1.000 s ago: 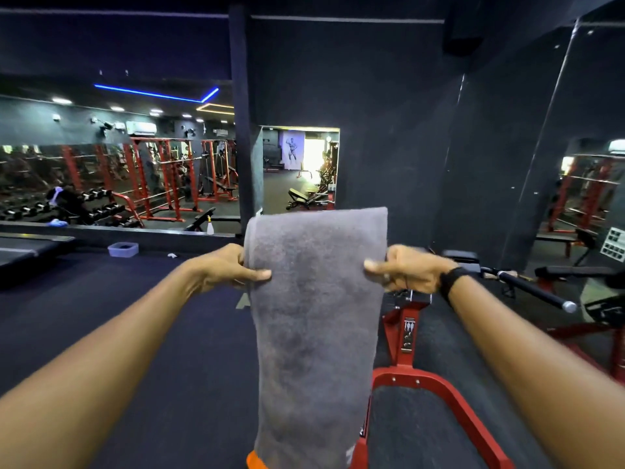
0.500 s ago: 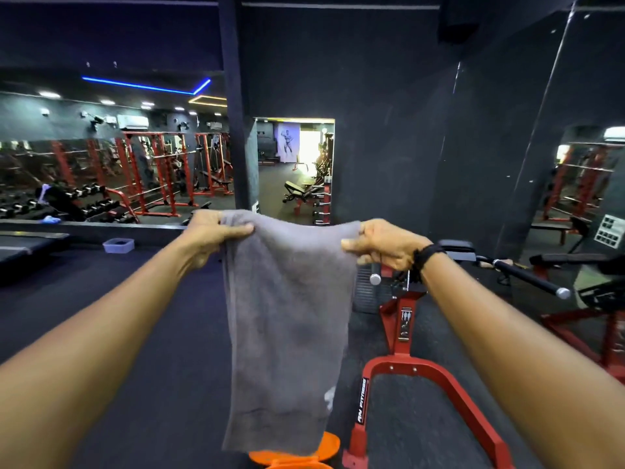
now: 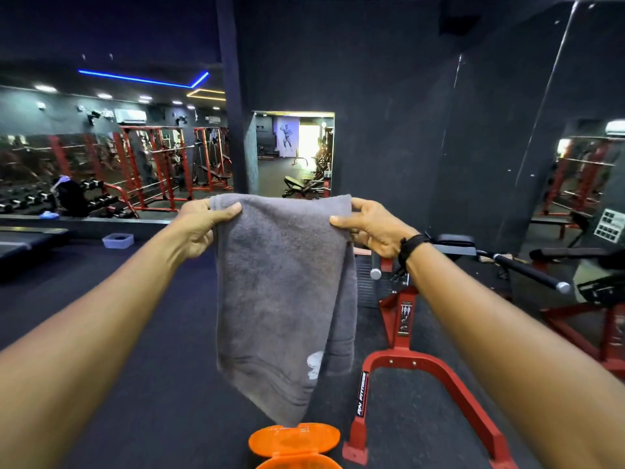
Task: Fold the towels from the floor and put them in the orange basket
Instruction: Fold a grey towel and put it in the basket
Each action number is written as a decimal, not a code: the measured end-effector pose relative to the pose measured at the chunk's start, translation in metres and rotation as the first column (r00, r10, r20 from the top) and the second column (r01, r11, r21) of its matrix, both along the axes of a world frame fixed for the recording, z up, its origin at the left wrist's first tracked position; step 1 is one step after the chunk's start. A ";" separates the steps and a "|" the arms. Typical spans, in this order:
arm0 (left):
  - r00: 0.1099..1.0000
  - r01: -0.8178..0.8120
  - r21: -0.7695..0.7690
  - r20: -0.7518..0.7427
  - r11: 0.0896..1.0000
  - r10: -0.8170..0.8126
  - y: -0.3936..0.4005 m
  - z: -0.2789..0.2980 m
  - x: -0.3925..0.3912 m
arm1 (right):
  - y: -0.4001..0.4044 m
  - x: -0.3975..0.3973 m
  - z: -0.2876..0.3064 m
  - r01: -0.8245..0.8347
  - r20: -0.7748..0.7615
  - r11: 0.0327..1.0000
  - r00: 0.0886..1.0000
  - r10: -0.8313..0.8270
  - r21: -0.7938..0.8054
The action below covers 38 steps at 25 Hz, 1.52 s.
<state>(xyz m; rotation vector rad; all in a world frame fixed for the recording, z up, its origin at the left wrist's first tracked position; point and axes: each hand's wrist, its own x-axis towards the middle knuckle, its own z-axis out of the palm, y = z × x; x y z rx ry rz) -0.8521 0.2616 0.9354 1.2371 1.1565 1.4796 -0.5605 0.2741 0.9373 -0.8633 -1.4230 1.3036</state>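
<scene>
Grey towel (image 3: 282, 292): folded double, hanging in air between both outstretched arms, small white mark near lower edge; lowest corner directly above orange basket (image 3: 294, 445).
Left hand (image 3: 199, 228): thumb and fingers pinching top left corner.
Right hand (image 3: 370, 230): pinching top right corner (black band on wrist).
Orange basket: on dark floor (image 3: 135, 384), just beside red machine frame (image 3: 416, 370).

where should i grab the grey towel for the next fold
Judging by its pose, take the grey towel at its hanging bottom edge, reaching from below. The left hand and right hand pinch its top corners, so it hangs flat and free above the orange basket.
</scene>
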 end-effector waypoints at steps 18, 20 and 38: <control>0.979 -0.017 0.044 -0.201 0.999 0.025 -0.005 -0.019 0.002 | -0.008 0.015 -0.009 0.173 0.073 0.985 0.982 -0.173 0.003; 0.975 -0.058 0.074 -0.210 0.996 0.073 -0.006 -0.020 0.006 | -0.007 0.014 -0.011 0.270 0.042 0.963 0.962 -0.271 0.027; 0.602 -0.223 0.393 -0.665 0.892 0.443 -0.002 -0.029 0.012 | 0.000 0.024 -0.036 0.394 0.443 0.767 0.644 -0.623 0.507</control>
